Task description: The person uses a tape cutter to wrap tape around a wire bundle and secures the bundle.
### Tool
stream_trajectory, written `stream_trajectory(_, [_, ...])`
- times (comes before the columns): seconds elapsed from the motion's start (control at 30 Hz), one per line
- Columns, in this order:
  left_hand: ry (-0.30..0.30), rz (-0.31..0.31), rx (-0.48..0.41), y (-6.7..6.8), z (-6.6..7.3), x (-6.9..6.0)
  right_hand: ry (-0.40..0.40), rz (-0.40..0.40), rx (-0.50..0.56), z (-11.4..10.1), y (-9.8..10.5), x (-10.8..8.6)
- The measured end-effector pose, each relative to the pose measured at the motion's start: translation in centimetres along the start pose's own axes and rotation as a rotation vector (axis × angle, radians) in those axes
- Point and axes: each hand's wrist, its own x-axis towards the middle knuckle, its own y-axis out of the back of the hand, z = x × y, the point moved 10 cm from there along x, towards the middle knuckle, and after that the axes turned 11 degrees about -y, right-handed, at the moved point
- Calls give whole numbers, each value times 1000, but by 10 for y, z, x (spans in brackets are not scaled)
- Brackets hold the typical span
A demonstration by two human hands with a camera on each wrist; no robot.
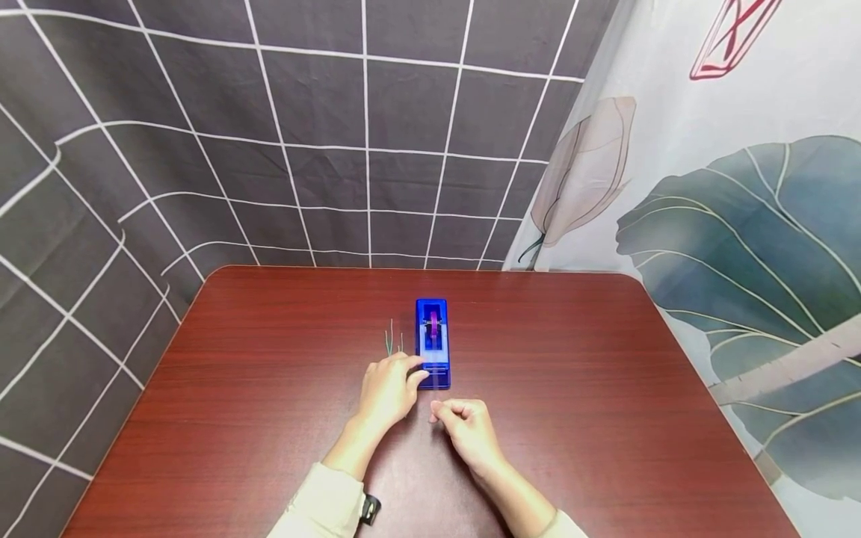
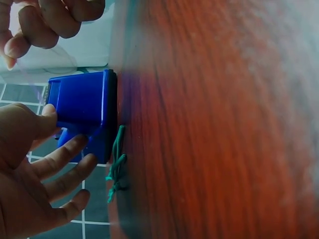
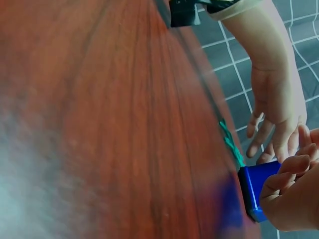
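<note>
Toward the far edge of the table [image 1: 572,359], our left hand [image 1: 389,388], fingers loosely spread, touches the blue tape dispenser [image 1: 427,354], which could slide toward us if our right hand [image 1: 474,433], pinching the tape strip [image 1: 435,388], tugs hard.

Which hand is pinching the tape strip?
The right hand: its thumb and finger pinch the clear tape strip in front of the blue dispenser. The left hand touches the dispenser instead.
</note>
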Motion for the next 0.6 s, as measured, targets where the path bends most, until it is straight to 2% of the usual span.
stream_trajectory(0.6, [9,2,-5,0,0,-1,39,-70,0,3,-5,-13])
